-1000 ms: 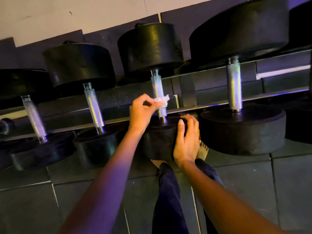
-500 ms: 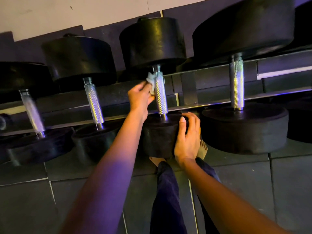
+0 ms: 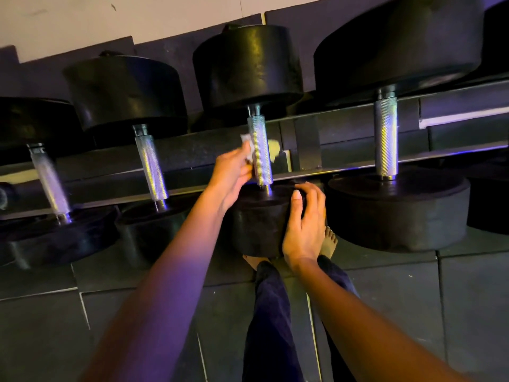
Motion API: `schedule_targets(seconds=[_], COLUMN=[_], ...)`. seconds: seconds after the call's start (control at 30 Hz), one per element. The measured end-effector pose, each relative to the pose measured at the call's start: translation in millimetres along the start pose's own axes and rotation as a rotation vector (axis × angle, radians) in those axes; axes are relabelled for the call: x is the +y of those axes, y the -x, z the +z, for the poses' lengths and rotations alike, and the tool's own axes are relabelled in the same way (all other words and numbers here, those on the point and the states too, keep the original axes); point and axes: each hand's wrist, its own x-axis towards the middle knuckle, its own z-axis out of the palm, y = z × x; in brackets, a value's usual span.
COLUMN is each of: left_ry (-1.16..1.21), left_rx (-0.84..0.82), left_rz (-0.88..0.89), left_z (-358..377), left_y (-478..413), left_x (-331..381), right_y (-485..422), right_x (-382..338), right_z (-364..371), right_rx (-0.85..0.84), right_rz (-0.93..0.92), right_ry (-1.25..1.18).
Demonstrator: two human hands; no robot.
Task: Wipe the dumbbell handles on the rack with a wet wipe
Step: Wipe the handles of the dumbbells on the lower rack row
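- The left grip (image 3: 231,175) pinches the wet wipe (image 3: 247,150) between thumb and fingers and presses it to the left side of the handle (image 3: 260,158), about midway along the knurled bar
- The right grip (image 3: 303,224) cups the near head (image 3: 256,227) of that same dumbbell, just below and right of the left grip, with fingers curled over its top edge; I judge it a brace
- Step in hand, as I read it: rubbing this one handle, with only the side facing the left grip covered
- The next move calls for wrapping the wipe round the bar to reach its far side and both ends
- The neighbour handle (image 3: 385,139) right of both grips and the left handles (image 3: 151,164) on the rack (image 3: 307,144) may need the same; whether they are wiped I cannot tell
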Motion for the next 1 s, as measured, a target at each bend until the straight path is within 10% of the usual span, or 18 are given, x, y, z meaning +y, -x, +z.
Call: schedule_targets(seconds=[0.27,0.43,0.6,0.73,0.9,1.0], left_ry=[0.071,-0.51,-1.429,-1.732,-1.828,-1.771], left_rx=[0.079,0.195,-0.097,-0.532,-0.316,-0.531], left_rz=[0.171,0.72,1.424,1.581,1.595,1.548], left_z=[5.5,-18.3,-31.6,-38.1,-21.8,-29.4], left_y=[-10.0,15.3,-31.6,-30.9,-40.5,-30.0], left_x=[1.1,-15.7,-7.5,3.8,29.0,3.4], right_y=[0.2,0.1,0.7,1.2,0.0,0.8], right_x=[2.6,0.6,-0.6,-1.5,-3.2,-3.0], right_z=[2.0,1.0,0.6,-0.3,0.0,-0.8], right_rx=[0.001,-0.002,-0.001,-0.007,0.003,0.002], right_rz=[0.004,0.012,0.012,0.023,0.024,0.018], right_ry=[-0.003,-0.009,-0.006,0.01,0.001,0.009])
